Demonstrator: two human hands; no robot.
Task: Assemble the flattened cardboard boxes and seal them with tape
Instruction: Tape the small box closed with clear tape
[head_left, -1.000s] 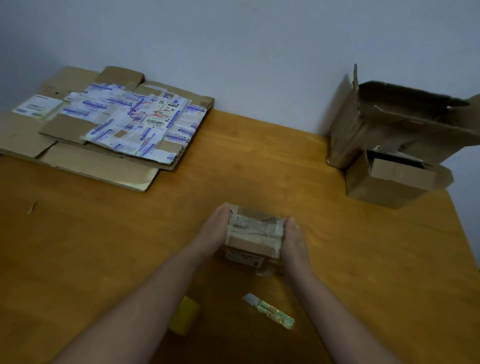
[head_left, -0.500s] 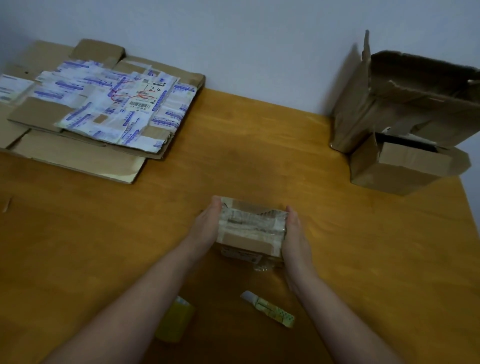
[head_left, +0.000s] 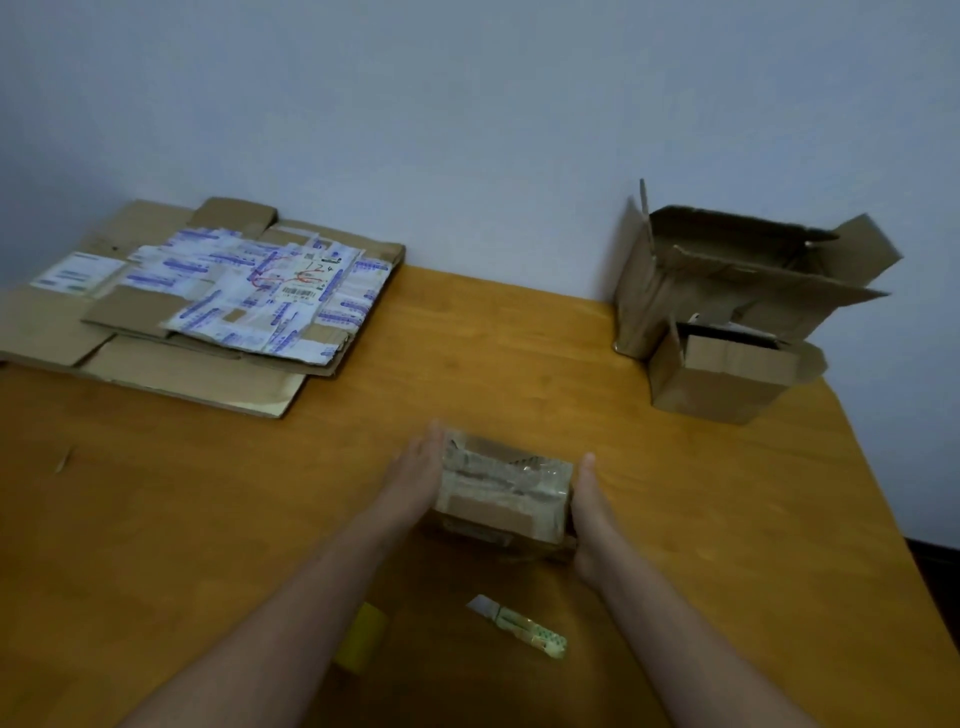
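A small cardboard box (head_left: 501, 493), its top covered in clear tape, stands on the wooden table (head_left: 519, 364) near the middle. My left hand (head_left: 418, 475) presses flat against its left side and my right hand (head_left: 589, 512) against its right side, so the box is held between both palms. A yellowish tape roll (head_left: 363, 636) lies close to me, partly behind my left forearm. A small green-patterned utility knife (head_left: 522, 626) lies on the table just below the box.
A stack of flattened cardboard boxes (head_left: 197, 306) with blue-printed labels lies at the back left. At the back right a large open box (head_left: 737, 275) stands against the wall with a smaller open box (head_left: 722, 376) in front of it. The table's right edge slants nearby.
Both hands stay clamped on the small box, which has slid slightly away from me. The head camera has tilted up, showing more wall.
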